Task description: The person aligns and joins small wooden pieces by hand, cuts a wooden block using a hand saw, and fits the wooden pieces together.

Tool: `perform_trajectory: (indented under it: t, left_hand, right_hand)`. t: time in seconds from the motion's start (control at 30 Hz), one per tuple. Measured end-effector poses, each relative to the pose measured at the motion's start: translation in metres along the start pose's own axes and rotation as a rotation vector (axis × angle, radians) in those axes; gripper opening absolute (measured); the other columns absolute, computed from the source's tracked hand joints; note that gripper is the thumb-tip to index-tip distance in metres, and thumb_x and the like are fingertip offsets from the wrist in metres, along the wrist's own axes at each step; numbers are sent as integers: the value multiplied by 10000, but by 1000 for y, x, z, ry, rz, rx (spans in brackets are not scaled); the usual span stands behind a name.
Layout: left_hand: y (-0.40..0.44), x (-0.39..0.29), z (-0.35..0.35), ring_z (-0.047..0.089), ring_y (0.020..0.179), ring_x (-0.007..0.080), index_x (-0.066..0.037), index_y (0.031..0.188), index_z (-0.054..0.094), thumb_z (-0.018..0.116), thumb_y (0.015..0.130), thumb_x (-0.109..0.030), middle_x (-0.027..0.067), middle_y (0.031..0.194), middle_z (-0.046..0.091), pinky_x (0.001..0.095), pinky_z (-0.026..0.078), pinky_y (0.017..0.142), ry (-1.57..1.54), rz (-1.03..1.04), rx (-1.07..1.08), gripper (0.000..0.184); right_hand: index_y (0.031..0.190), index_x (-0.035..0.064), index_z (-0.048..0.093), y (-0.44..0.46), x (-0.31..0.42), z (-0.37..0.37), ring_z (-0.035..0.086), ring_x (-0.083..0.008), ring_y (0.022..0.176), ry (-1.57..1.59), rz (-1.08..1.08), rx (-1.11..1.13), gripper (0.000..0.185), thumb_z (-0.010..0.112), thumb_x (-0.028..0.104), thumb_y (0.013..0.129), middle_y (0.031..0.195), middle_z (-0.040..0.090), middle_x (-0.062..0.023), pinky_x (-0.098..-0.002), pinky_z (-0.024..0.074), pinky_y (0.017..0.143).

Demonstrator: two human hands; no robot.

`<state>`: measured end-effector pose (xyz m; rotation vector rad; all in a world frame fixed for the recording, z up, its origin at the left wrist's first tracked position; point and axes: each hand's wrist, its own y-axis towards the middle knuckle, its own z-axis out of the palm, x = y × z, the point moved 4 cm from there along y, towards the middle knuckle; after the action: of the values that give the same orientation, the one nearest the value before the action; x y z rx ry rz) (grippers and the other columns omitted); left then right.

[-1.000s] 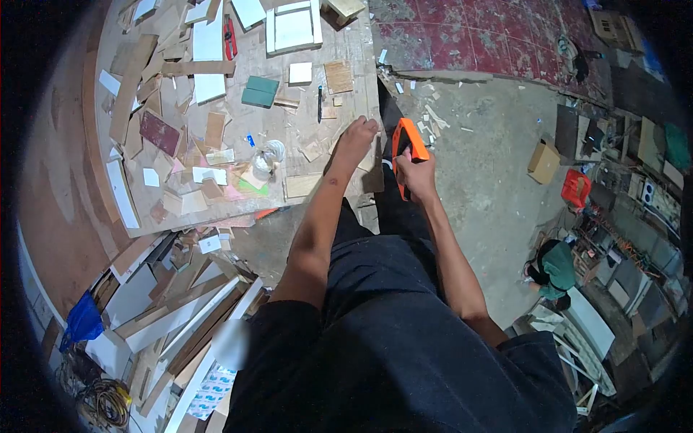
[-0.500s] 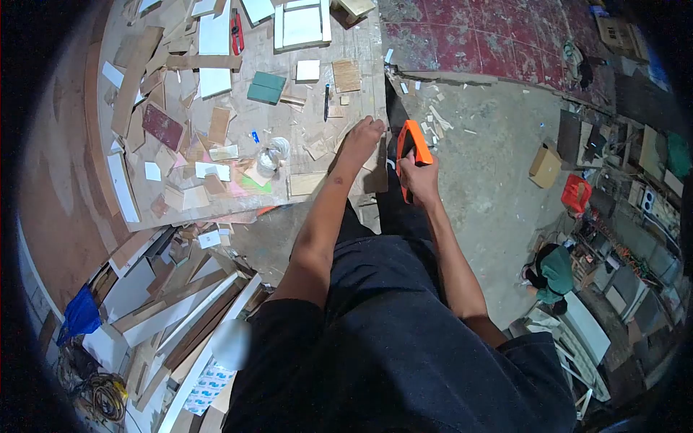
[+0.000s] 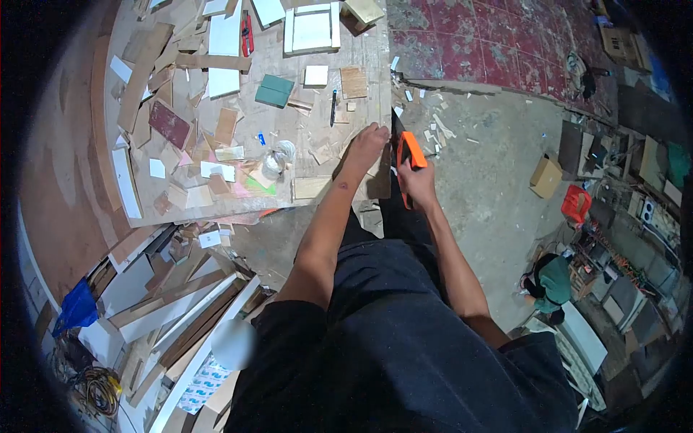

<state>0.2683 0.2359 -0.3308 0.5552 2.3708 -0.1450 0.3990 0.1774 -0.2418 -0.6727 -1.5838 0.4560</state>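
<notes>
My right hand is wrapped around the orange handle of a hand saw, just off the right edge of the workbench. The saw's dark blade runs along that edge and is partly hidden. With bent fingers, my left hand grips and presses down a wooden board at the bench edge, close to the blade. The board is partly covered by the hand and in shadow. Near my left hand lie a dark pen and a light wood strip.
Wood offcuts, a green block, red pliers, a white frame and a clear plastic cup lie on the bench. Boards are piled at lower left. Another person crouches at right, near a red crate.
The saw and my right hand have shifted slightly toward my body along the bench edge. My left hand stays on the board; the whole view has moved a little.
</notes>
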Motion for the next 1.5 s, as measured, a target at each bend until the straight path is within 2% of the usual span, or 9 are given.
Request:
perform_trajectory:
  t: [0.2, 0.4, 0.67, 0.73, 0.8, 0.87, 0.93, 1.2, 1.5]
  left_hand:
    - [-4, -20, -15, 554, 855, 291, -37, 785, 586, 559, 792, -72, 96, 864, 537, 406, 491, 706, 126, 84, -49, 45]
    - [-56, -71, -91, 565, 727, 328, -33, 712, 612, 606, 810, -178, 129, 740, 567, 407, 470, 655, -220, -231, -267, 176]
    - [-186, -49, -138, 566, 694, 92, 2, 915, 609, 668, 827, -133, 46, 789, 632, 251, 469, 640, -932, -585, -194, 172]
    - [-212, -34, -160, 577, 699, 97, 4, 917, 622, 687, 815, -150, 55, 791, 644, 249, 470, 647, -896, -630, -291, 195]
    - [-238, -21, -181, 585, 698, 103, 5, 913, 625, 686, 817, -150, 62, 788, 649, 253, 472, 652, -936, -676, -329, 193]
    - [-262, -8, -200, 593, 696, 110, 6, 909, 627, 686, 818, -151, 69, 785, 654, 256, 475, 656, -979, -726, -368, 191]
    - [-287, 3, -215, 610, 701, 110, 11, 912, 628, 674, 830, -145, 72, 786, 661, 261, 483, 660, -787, -770, -312, 183]
    - [-394, 34, -218, 607, 700, 81, -6, 883, 612, 710, 776, -29, 46, 788, 646, 204, 482, 627, -1183, -851, -676, 148]
    - [-455, 12, -234, 579, 690, 82, -45, 863, 589, 682, 809, -48, 12, 785, 604, 238, 490, 634, -1384, -888, -968, 107]
  right_hand:
    - [668, 71, 489, -37, -8, -35, 420, -81, 403, -21, -82, -68, 184, 611, 66, 806, 526, 459, 18, -250, 326, 372]
    - [666, 48, 519, -88, 11, -91, 400, -65, 504, -282, -100, -252, 312, 645, 258, 859, 551, 445, 40, -261, 333, 453]
    - [749, 73, 465, -162, 157, -94, 383, -75, 406, -112, -331, 152, 297, 607, 298, 881, 554, 426, 17, -247, 307, 355]
    - [772, 72, 444, -183, 216, -39, 384, -94, 399, -1, -427, 456, 339, 610, 350, 874, 573, 445, -9, -248, 298, 356]
    - [744, 75, 427, -154, 204, -41, 385, -115, 387, -5, -510, 338, 382, 603, 390, 869, 563, 450, -22, -258, 303, 367]
    - [793, 37, 515, -199, 264, 70, 457, -111, 444, -98, -431, 512, 442, 538, 468, 885, 610, 496, -22, -266, 340, 406]
    - [787, 33, 544, -178, 263, 137, 458, -119, 430, -106, -452, 537, 424, 496, 433, 919, 606, 500, -22, -255, 354, 404]
    - [720, 19, 589, -89, 183, 391, 468, -112, 361, -307, -233, 973, 638, 358, 575, 929, 476, 484, -18, -229, 378, 386]
    - [773, 14, 586, -4, 88, 450, 455, -130, 410, -305, -39, 845, 657, 457, 654, 849, 552, 508, -21, -238, 377, 404]
